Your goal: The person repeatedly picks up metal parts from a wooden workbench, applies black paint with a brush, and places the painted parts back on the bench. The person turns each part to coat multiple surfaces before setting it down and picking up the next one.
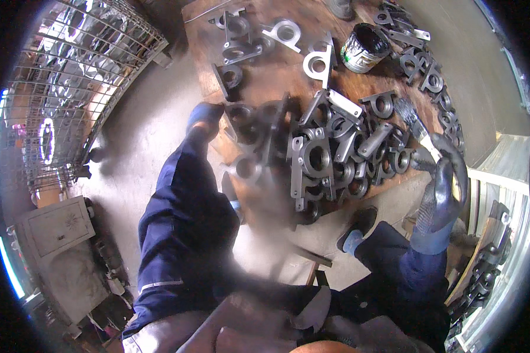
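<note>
My right hand (441, 188), in a dark coated glove, is closed round the pale handle of a paintbrush (427, 143). Black coats the brush's bristles, which lie by a ring-shaped metal bracket (381, 106) at the right of the pile. At the table's left edge is my left hand (204, 116), in a dark blue glove. Its fingertips meet the rim of a grey bearing bracket (239, 120); blur hides whether they grip it. Between my hands lies a heap of dark and bare-metal brackets (317, 157), partly hazy.
An open paint can (365, 48), black inside, stands on the brown tabletop (265, 75). More brackets (433, 80) line its right edge. A wire cage (94, 59) of metal parts is at far left, above a grey cabinet (59, 229). A rack of parts (486, 267) stands at right.
</note>
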A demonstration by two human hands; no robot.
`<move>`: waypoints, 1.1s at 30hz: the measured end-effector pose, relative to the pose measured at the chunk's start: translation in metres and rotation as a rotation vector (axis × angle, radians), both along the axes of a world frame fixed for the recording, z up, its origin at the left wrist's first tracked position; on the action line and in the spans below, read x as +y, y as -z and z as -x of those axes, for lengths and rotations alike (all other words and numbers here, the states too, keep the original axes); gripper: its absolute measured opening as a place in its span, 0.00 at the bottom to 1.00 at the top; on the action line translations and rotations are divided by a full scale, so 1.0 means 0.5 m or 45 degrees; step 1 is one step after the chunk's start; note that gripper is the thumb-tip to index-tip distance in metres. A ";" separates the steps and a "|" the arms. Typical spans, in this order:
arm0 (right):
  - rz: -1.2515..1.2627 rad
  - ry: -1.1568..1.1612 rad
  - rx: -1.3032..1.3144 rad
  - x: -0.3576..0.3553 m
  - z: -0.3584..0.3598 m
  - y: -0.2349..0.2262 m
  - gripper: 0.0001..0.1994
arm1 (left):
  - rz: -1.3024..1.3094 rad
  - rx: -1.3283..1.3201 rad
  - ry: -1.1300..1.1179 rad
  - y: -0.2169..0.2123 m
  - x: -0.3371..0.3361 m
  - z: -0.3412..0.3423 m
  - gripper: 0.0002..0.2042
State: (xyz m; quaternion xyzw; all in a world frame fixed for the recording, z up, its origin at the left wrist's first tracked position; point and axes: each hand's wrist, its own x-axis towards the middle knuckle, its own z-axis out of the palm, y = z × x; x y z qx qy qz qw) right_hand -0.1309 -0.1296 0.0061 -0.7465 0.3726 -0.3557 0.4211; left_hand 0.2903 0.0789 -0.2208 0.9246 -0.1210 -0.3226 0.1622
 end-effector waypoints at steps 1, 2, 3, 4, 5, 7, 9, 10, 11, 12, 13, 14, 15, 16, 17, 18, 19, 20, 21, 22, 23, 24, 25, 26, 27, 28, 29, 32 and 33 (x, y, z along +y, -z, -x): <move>-0.023 0.027 -0.007 -0.002 -0.001 0.005 0.18 | -0.047 -0.154 0.057 -0.003 -0.015 0.004 0.23; -0.048 0.044 0.011 -0.003 -0.004 0.014 0.18 | -0.090 -0.308 0.117 -0.006 -0.033 0.008 0.24; -0.034 0.052 0.060 -0.003 -0.005 0.021 0.18 | -0.123 -0.478 0.184 -0.009 -0.053 0.009 0.25; -0.037 0.071 0.102 -0.003 -0.006 0.029 0.17 | -0.186 -0.490 0.167 -0.008 -0.076 0.009 0.28; -0.041 0.092 0.140 -0.003 -0.006 0.035 0.16 | -0.328 -0.412 0.269 -0.006 -0.096 0.006 0.29; -0.035 0.110 0.176 -0.007 -0.004 0.043 0.16 | -0.279 -0.296 0.208 0.013 -0.129 -0.006 0.29; -0.039 0.106 0.172 -0.011 -0.002 0.046 0.15 | -0.297 -0.320 0.090 0.045 -0.144 -0.023 0.28; -0.043 0.094 0.150 -0.013 -0.001 0.044 0.15 | -0.281 -0.358 0.043 0.063 -0.150 -0.035 0.28; -0.047 0.082 0.128 -0.015 -0.002 0.044 0.15 | -0.221 -0.345 0.009 0.080 -0.147 -0.048 0.26; -0.041 0.130 0.182 -0.014 -0.002 0.041 0.15 | -0.250 -0.313 0.222 0.089 -0.138 -0.066 0.25; -0.042 0.177 0.235 -0.014 -0.003 0.039 0.16 | -0.190 -0.223 0.336 0.089 -0.125 -0.088 0.24; -0.041 0.242 0.299 -0.013 -0.006 0.038 0.16 | -0.043 -0.054 0.272 0.084 -0.112 -0.106 0.23; -0.187 0.175 0.153 -0.011 -0.008 0.038 0.17 | 0.222 0.215 0.032 0.065 -0.101 -0.130 0.21; -0.326 0.131 0.013 -0.009 -0.013 0.040 0.18 | 0.217 0.227 0.116 0.043 -0.095 -0.141 0.21; -0.453 0.077 -0.139 -0.008 -0.018 0.041 0.19 | 0.172 0.170 0.284 0.012 -0.082 -0.139 0.24; -0.438 0.002 -0.231 -0.008 -0.027 0.047 0.21 | 0.061 0.040 0.645 -0.026 -0.072 -0.131 0.29; -0.498 -0.040 -0.347 -0.007 -0.035 0.050 0.21 | 0.039 -0.004 0.771 -0.068 -0.060 -0.108 0.26; -0.554 -0.081 -0.464 -0.002 -0.046 0.054 0.21 | 0.049 -0.019 0.848 -0.108 -0.047 -0.066 0.23; -0.614 -0.121 -0.575 0.006 -0.056 0.055 0.21 | 0.219 0.138 0.641 -0.146 -0.036 -0.016 0.20; -0.814 -0.178 -0.631 0.012 -0.061 0.049 0.21 | 0.469 0.347 0.458 -0.180 -0.029 0.043 0.17; -0.787 -0.192 -0.593 0.024 -0.075 0.048 0.22 | 0.721 0.532 0.297 -0.212 -0.024 0.105 0.14; -0.875 -0.186 -0.607 0.034 -0.087 0.043 0.21 | 0.869 0.594 0.236 -0.241 -0.018 0.165 0.11; -0.957 -0.188 -0.630 0.045 -0.099 0.036 0.21 | 1.101 0.773 0.137 -0.269 -0.016 0.218 0.09; -0.938 -0.226 -0.681 0.054 -0.111 0.029 0.20 | 1.202 0.755 0.187 -0.294 -0.015 0.271 0.07; -0.975 -0.190 -0.708 0.063 -0.120 0.019 0.20 | 1.131 0.657 0.416 -0.323 -0.013 0.302 0.08; -1.051 -0.258 -0.707 0.073 -0.120 0.008 0.19 | 1.050 0.567 0.616 -0.349 -0.006 0.329 0.10; -0.937 -0.252 -0.636 0.080 -0.122 -0.002 0.19 | 1.122 0.533 0.743 -0.366 0.000 0.364 0.10; -0.939 -0.424 -0.916 0.090 -0.119 -0.023 0.20 | 1.221 0.602 0.335 -0.383 0.015 0.474 0.13; -0.932 -0.430 -0.969 0.098 -0.116 -0.025 0.20 | 1.270 0.530 0.400 -0.379 0.013 0.499 0.14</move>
